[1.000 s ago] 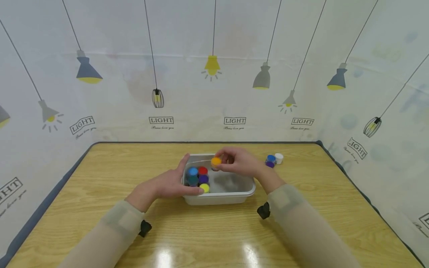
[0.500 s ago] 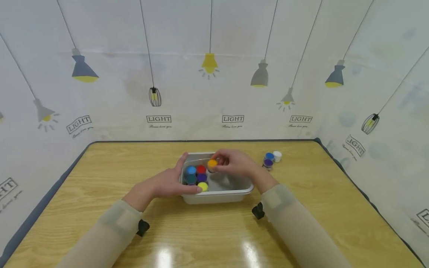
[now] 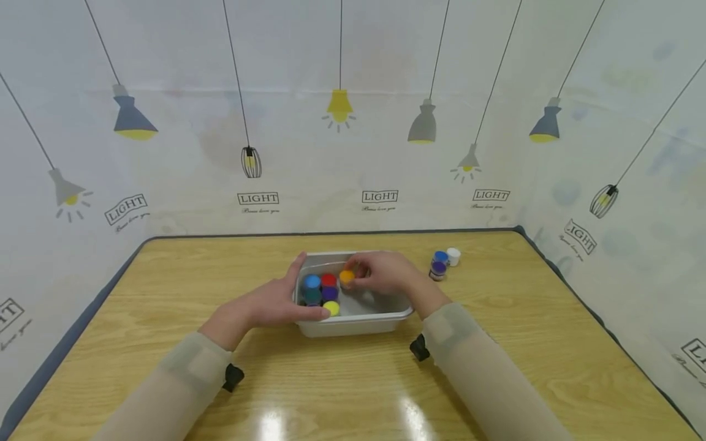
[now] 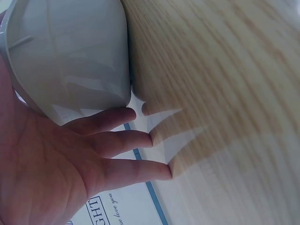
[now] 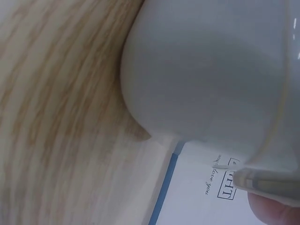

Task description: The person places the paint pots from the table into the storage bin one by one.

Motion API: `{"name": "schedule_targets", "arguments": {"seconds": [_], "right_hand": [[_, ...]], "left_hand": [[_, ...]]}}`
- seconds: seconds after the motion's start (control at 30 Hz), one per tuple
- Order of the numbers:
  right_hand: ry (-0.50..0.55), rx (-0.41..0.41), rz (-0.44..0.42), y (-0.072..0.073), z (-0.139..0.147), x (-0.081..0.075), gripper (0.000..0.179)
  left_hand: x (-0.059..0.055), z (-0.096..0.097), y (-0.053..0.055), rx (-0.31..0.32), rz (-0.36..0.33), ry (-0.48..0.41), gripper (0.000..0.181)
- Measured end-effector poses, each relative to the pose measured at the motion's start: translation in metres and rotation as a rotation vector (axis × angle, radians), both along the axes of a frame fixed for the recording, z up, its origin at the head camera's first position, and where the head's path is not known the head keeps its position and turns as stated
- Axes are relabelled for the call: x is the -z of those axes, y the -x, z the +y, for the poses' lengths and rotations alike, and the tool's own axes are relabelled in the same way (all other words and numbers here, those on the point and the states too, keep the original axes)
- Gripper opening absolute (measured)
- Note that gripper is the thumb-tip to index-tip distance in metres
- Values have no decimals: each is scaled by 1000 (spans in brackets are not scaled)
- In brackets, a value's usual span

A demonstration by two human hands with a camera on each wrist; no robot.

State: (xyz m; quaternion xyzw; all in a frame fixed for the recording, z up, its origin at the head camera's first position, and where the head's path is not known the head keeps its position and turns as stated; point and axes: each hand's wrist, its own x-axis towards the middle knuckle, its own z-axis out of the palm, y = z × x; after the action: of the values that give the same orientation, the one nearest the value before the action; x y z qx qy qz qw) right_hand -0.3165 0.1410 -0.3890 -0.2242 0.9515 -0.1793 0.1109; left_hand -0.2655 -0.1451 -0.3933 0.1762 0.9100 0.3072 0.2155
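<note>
A white plastic tub (image 3: 350, 327) stands on the table. My left hand (image 3: 267, 303) rests against its left end, thumb over the near rim beside a yellow-lidded jar (image 3: 331, 307). In the left wrist view, the other fingers (image 4: 136, 169) stretch straight down beside the tub wall to the tabletop. My right hand (image 3: 386, 274) reaches into the tub and pinches a small orange-lidded paint jar (image 3: 347, 277) between thumb and fingertips. Next to it in the tub stand jars with red (image 3: 328, 280), light blue (image 3: 312, 282), purple (image 3: 330, 294) and dark green (image 3: 312, 295) lids.
Right of the tub, blue-lidded (image 3: 440, 258), purple-lidded (image 3: 438, 270) and white-lidded (image 3: 453, 256) jars stand close together on the wooden table (image 3: 342, 386). A lamp-printed backdrop (image 3: 309, 141) rises behind the table and along its sides.
My right hand has lowered the orange-lidded paint jar deeper into the tub, close to the red-lidded one. The left hand keeps its place on the tub, and the head view has shifted slightly.
</note>
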Motion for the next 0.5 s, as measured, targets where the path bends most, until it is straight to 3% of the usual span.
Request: {"name": "schedule_targets", "arguments": {"seconds": [0.23,0.5], "right_hand": [[-80,-34,29,-2,-4,-1,32],[-46,-1,9,-4,-4,-2,33]], "left_hand": [[-1,0,-1,1,-1,0,137],[-1,0,-2,3,-7,-7,137]]}}
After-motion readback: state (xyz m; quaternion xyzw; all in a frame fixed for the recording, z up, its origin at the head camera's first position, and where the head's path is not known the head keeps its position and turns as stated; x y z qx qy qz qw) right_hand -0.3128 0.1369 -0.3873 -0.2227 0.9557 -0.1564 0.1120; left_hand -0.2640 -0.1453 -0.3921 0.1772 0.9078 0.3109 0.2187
